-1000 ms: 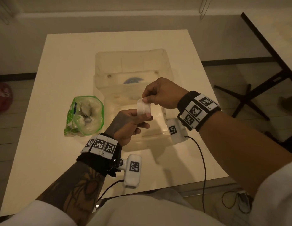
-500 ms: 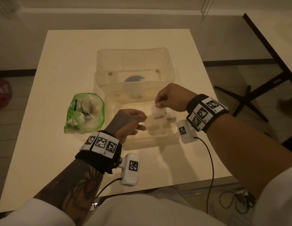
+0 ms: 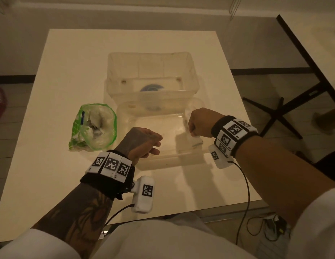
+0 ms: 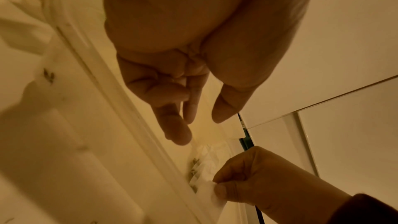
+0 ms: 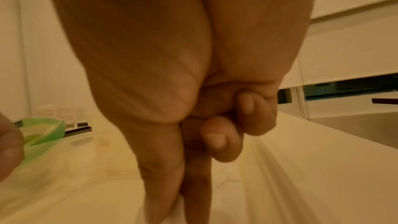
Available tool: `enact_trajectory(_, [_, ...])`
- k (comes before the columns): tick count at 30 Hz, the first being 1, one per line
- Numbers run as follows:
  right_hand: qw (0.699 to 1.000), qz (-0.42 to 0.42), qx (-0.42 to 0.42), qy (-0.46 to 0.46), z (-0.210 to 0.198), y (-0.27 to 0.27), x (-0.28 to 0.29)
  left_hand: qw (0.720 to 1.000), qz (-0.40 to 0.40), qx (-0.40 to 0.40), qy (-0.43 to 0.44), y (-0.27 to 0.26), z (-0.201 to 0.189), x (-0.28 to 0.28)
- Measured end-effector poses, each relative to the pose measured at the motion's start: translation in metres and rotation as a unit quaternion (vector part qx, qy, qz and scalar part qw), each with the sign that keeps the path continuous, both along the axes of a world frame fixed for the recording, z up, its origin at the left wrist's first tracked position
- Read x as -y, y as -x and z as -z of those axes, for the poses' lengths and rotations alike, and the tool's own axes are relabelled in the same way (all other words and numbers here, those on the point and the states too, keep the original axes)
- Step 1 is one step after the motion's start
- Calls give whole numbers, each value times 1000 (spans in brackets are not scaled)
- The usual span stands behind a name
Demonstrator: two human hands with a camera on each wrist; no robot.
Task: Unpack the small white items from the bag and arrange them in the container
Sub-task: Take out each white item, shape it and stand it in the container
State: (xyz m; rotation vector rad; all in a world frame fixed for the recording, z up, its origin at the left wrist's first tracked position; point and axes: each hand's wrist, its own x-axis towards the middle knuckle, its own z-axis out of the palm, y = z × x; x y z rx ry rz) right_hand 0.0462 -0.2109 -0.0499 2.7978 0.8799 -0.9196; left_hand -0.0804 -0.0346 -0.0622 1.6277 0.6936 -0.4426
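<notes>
I see the small white flat packet (image 3: 196,140) at centre right of the frame, low inside the clear plastic container (image 3: 163,159), pinched by my right hand (image 3: 201,122). My left hand (image 3: 142,142) hangs relaxed and empty at the container's left edge. The green-rimmed clear bag (image 3: 93,127) lies at left on the cream table (image 3: 60,71).

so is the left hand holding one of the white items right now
No, the left hand hangs loosely curled and holds nothing, while the right hand pinches the white item over the container.
</notes>
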Motion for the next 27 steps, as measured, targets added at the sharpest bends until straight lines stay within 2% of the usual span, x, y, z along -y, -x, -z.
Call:
enact_trajectory(6, [997,-8,41,67,7,-3,-5,1000,15,-7,-23,2,-1,-1])
enact_trajectory(16, [973,-68,176,133,-1,0,-9,999,23,-14,-42,4,-2,-1])
enact_trajectory(20, [971,-68,183,139,-2,0,-9,999,27,-16,-44,4,-3,-1])
enact_trajectory(27, [978,-86,106,158,-7,3,-12,999,20,-19,-46,2,-5,-2])
